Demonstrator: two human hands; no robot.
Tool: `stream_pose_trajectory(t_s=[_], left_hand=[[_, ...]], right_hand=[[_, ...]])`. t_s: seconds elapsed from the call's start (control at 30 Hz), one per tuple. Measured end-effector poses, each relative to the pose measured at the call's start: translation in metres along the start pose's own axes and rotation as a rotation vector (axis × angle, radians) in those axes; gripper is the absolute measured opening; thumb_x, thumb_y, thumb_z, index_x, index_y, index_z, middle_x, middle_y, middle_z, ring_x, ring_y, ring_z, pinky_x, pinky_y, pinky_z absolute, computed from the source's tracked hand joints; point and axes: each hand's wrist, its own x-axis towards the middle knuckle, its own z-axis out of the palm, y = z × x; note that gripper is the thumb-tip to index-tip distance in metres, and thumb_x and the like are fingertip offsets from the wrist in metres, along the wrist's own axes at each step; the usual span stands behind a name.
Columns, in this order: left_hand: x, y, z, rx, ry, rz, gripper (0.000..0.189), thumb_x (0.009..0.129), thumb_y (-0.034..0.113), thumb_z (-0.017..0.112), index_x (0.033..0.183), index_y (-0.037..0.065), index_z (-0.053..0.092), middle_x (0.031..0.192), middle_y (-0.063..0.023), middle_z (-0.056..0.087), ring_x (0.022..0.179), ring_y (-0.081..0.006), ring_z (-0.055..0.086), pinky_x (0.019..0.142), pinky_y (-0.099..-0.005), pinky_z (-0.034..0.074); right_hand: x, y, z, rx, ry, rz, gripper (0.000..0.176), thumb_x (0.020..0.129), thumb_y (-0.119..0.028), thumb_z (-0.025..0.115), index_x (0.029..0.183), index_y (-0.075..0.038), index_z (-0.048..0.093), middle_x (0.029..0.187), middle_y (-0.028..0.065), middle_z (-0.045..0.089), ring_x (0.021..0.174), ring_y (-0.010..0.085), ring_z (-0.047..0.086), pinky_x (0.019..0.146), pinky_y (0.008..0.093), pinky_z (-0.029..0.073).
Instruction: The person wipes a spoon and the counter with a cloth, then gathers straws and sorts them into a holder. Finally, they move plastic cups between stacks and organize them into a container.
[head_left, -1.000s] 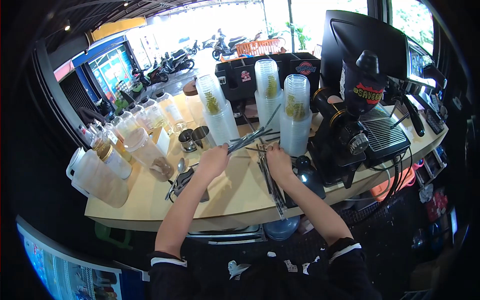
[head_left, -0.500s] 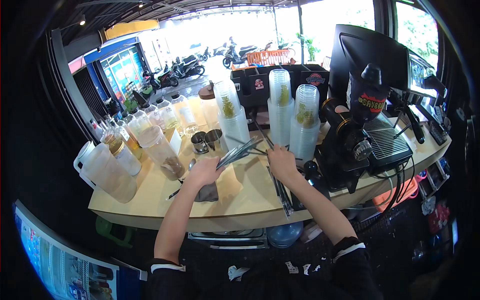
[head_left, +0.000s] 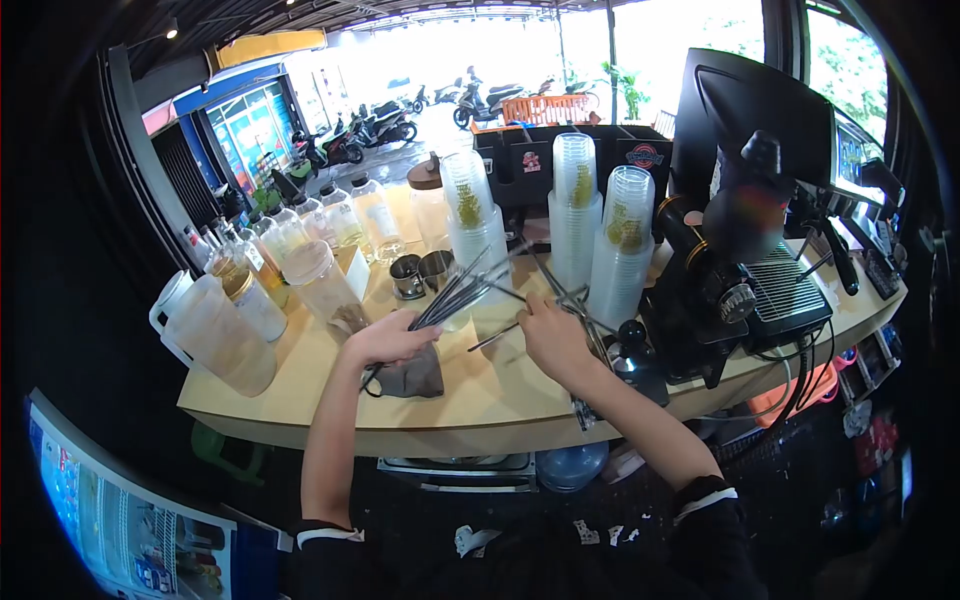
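Note:
My left hand (head_left: 392,338) is closed around a fanned bundle of thin black straws (head_left: 460,297), some with a clear-wrapper sheen. Under that hand a folded dark cloth (head_left: 412,377) lies on the counter. To the right, my right hand (head_left: 555,342) is closed with its fingertips on more black straws, which stick out on both sides of it. Several wrapped straws (head_left: 583,412) lie near the counter's front edge, partly hidden by my right forearm. Beyond both hands stand tall stacks of clear plastic cups (head_left: 478,235).
Left on the wooden counter (head_left: 330,420) are a plastic pitcher (head_left: 220,335), a clear canister (head_left: 312,275) and several bottles (head_left: 375,220). Metal cups (head_left: 405,277) stand behind my left hand. A black coffee grinder (head_left: 700,300) and a tamper (head_left: 632,350) are on the right.
My left hand has lowered slightly with its straws, which are spread wider. Straws at my right hand now point out to the lower left. The view has shifted slightly.

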Motion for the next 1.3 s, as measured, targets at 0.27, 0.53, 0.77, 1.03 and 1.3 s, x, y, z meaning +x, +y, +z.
stream_pose_trajectory(t_s=[0.27, 0.53, 0.77, 1.03, 1.3], left_hand=[[0.05, -0.006, 0.056, -0.509, 0.104, 0.145, 0.024, 0.093, 0.032, 0.048, 0.088, 0.009, 0.047, 0.059, 0.0073, 0.034, 0.045, -0.0015, 0.031, 0.039, -0.0185, 0.027], [0.1, -0.01, 0.096, -0.803, 0.171, 0.133, 0.04, 0.09, 0.051, 0.044, 0.075, 0.014, 0.044, 0.058, 0.007, 0.033, 0.044, -0.0044, 0.031, 0.04, -0.0199, 0.026], [0.106, -0.005, 0.103, -0.765, 0.139, 0.089, 0.043, 0.089, 0.052, 0.045, 0.07, 0.014, 0.044, 0.056, 0.0066, 0.032, 0.045, -0.0049, 0.033, 0.042, -0.0198, 0.028], [0.117, -0.004, 0.099, -0.959, -0.075, 0.183, 0.026, 0.091, 0.034, 0.052, 0.083, 0.01, 0.048, 0.066, 0.0049, 0.043, 0.051, -0.0045, 0.038, 0.048, -0.0206, 0.036], [0.089, 0.015, 0.091, -0.732, 0.057, 0.26, 0.024, 0.093, 0.03, 0.049, 0.087, 0.007, 0.048, 0.067, 0.0019, 0.047, 0.055, -0.0069, 0.046, 0.051, -0.023, 0.042]], right_hand=[[0.015, -0.003, 0.017, 0.112, 0.167, -0.222, 0.019, 0.073, -0.003, 0.051, 0.091, 0.0, 0.055, 0.097, 0.0112, 0.051, 0.095, 0.0228, 0.055, 0.07, 0.0333, 0.052], [0.021, 0.009, 0.059, 0.586, 0.286, -0.103, 0.021, 0.078, 0.006, 0.049, 0.098, 0.001, 0.052, 0.105, 0.0154, 0.053, 0.085, 0.0304, 0.058, 0.071, 0.0361, 0.047], [0.011, 0.02, 0.06, 0.735, 0.344, -0.086, 0.021, 0.077, 0.008, 0.054, 0.096, 0.0, 0.052, 0.111, 0.0158, 0.049, 0.081, 0.0297, 0.058, 0.07, 0.035, 0.047], [0.009, 0.039, 0.066, 0.646, 0.377, 0.119, 0.035, 0.067, 0.011, 0.054, 0.099, 0.001, 0.044, 0.108, 0.019, 0.042, 0.098, 0.0368, 0.049, 0.082, 0.0395, 0.042], [0.018, 0.07, 0.101, 0.72, 0.249, 0.371, 0.029, 0.073, 0.008, 0.054, 0.099, 0.001, 0.044, 0.076, 0.0154, 0.051, 0.077, 0.0399, 0.056, 0.069, 0.042, 0.046]])
